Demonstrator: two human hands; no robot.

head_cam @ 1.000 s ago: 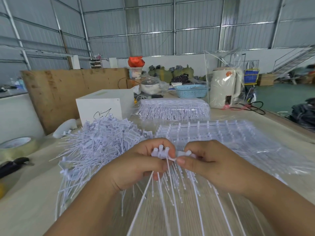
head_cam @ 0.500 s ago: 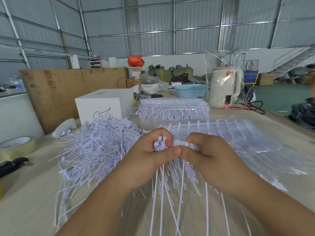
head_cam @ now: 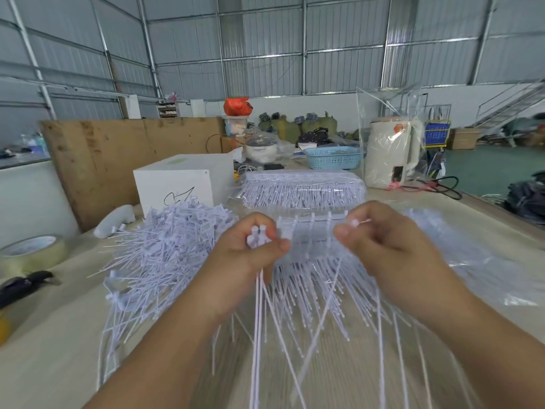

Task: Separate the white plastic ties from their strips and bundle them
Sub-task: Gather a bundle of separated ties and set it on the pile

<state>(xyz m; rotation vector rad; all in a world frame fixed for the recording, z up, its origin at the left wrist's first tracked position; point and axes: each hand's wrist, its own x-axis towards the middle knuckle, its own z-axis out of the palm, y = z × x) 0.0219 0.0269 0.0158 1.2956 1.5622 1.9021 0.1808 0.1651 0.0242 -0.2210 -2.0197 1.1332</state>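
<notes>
My left hand (head_cam: pixel 250 255) grips a small bundle of separated white ties (head_cam: pixel 257 320), heads up by the thumb and tails hanging toward me. My right hand (head_cam: pixel 380 249) pinches the head of a single white tie (head_cam: pixel 354 222), held apart to the right of the bundle. Between and behind my hands lies a strip of ties (head_cam: pixel 312 222) on a stack in clear plastic. A big loose heap of separated ties (head_cam: pixel 171 246) lies on the table to the left.
A wrapped pack of tie strips (head_cam: pixel 303 187) lies farther back, by a white box (head_cam: pixel 182 184). A tape roll (head_cam: pixel 32 252) and a black tool (head_cam: pixel 23 284) sit at the left edge. A cream kettle in a bag (head_cam: pixel 392 154) and a blue basket (head_cam: pixel 333 157) stand at the back.
My hands were pressed together at the strip. The right hand has now pulled away to the right with one tie, while the left keeps its bundle.
</notes>
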